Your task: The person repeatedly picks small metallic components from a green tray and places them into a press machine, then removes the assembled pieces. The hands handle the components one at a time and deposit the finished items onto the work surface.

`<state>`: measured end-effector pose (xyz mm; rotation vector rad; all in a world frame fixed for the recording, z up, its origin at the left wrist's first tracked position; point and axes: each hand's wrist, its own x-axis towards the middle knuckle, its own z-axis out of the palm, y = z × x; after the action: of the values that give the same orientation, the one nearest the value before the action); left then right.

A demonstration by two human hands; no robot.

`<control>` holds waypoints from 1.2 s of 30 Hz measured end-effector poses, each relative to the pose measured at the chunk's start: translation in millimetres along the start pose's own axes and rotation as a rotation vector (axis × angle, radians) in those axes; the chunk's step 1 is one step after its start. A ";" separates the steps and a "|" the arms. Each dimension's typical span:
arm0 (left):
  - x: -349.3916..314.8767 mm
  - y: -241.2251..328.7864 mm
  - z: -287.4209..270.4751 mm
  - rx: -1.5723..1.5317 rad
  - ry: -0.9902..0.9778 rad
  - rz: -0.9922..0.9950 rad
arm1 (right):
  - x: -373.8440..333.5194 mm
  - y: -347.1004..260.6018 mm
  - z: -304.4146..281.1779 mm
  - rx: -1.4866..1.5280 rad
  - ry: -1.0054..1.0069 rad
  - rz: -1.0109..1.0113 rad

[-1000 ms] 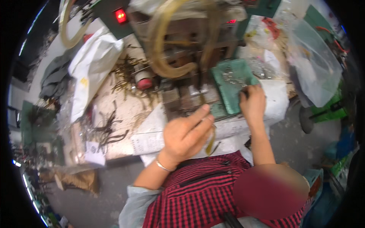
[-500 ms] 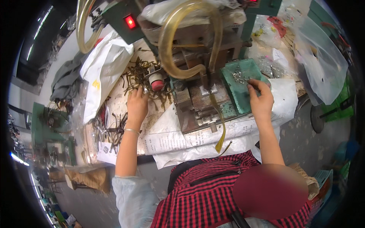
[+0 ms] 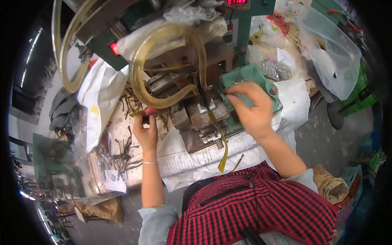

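Observation:
My right hand point(image 3: 255, 108) is raised over the left edge of the green tray point(image 3: 272, 98). Its thumb and forefinger are pinched together, and whatever they hold is too small to name. Just left of it, an olive-yellow eyeglass temple point(image 3: 222, 153) sits with one end in the metal fixture point(image 3: 206, 108) of the bench machine; its broad tip hangs toward me. My left hand point(image 3: 145, 132) is at the red button point(image 3: 150, 111), fingers curled up around a dark spot that I cannot make out. Thin brown temples point(image 3: 130, 102) lie loose beyond that hand.
A thick clear hose point(image 3: 139, 77) loops over the fixture. More dark temples point(image 3: 122, 153) lie at the left of the bench, near a white bag point(image 3: 98, 98). Printed paper point(image 3: 175, 159) covers the front edge. Plastic bags point(image 3: 328, 53) crowd the right side.
My right hand has moved left from the tray toward the fixture. My left hand has come out of the loose temples to just below the red button. The whole view has shifted.

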<state>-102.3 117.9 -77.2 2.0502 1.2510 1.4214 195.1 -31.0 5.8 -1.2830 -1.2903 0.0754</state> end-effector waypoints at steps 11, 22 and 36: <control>-21.5 74.2 2.4 -0.358 0.238 -0.150 | -10.4 -13.6 42.2 0.552 0.031 0.403; -26.5 179.5 4.4 0.106 -0.138 0.860 | 0.3 -37.4 4.4 0.491 -0.235 0.366; -25.4 167.9 36.5 0.060 -0.108 0.881 | -24.5 91.0 -51.6 -0.394 -0.009 0.309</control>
<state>4.9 11.9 9.1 2.8394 0.3112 1.5502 276.3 -46.1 -62.9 -1.8172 -1.1387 0.0461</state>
